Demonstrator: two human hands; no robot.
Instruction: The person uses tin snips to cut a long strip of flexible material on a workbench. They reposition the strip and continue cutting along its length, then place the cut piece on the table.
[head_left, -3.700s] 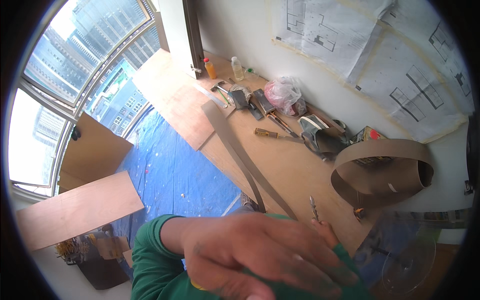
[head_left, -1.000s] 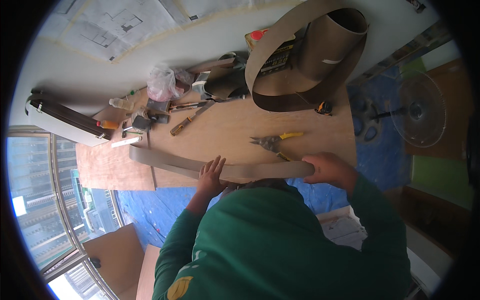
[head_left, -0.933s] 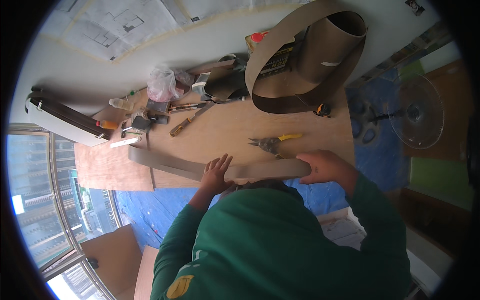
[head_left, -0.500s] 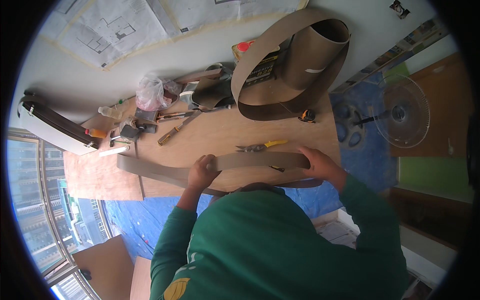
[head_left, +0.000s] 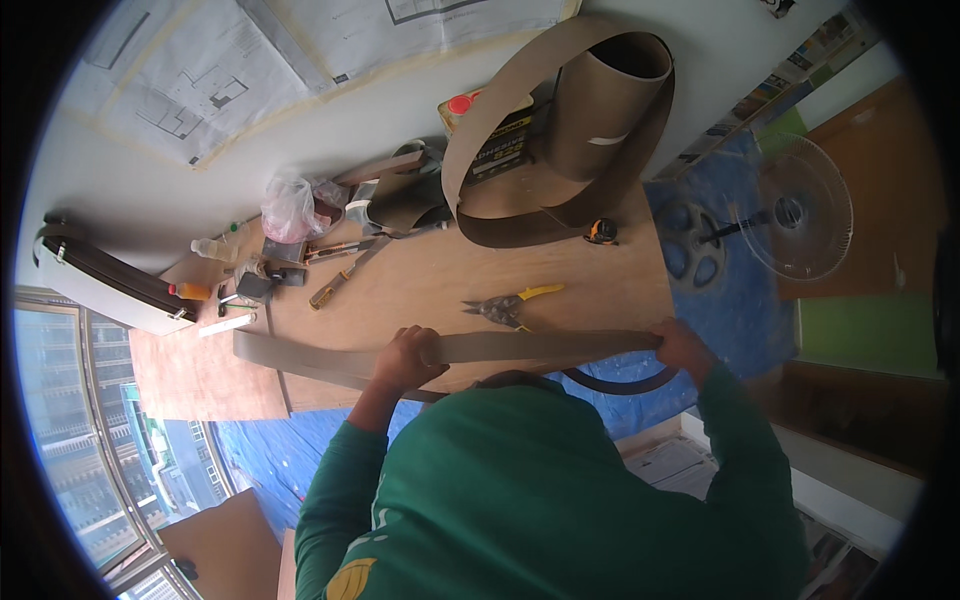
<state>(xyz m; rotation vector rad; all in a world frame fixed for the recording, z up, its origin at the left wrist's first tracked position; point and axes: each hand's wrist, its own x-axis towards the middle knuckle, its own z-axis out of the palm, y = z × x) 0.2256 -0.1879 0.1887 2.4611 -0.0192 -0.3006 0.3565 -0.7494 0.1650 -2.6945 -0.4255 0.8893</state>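
My left hand [head_left: 405,360] is closed on a long grey-brown flexible strip [head_left: 530,347] along the front of the plywood bench [head_left: 400,290]. My right hand [head_left: 682,346] grips the strip near the bench's right end. The strip doubles back at the left, and a darker loop hangs beside my right hand. Just behind it lie yellow-handled snips [head_left: 510,305]. A screwdriver [head_left: 330,286] and an orange tape measure [head_left: 600,231] lie farther back.
A large coil [head_left: 462,180], a rolled sheet [head_left: 600,100], a can [head_left: 500,150], a plastic bag [head_left: 288,208], bottles [head_left: 188,290] and tools line the wall. A fan [head_left: 790,205] stands right. Blue sheeting [head_left: 260,450] covers the floor; windows [head_left: 60,420] are left.
Since half a second ago my right hand has moved rightward along with the strip, which now looks straighter between my hands. Earlier my left hand's fingers were spread on it; now they are closed.
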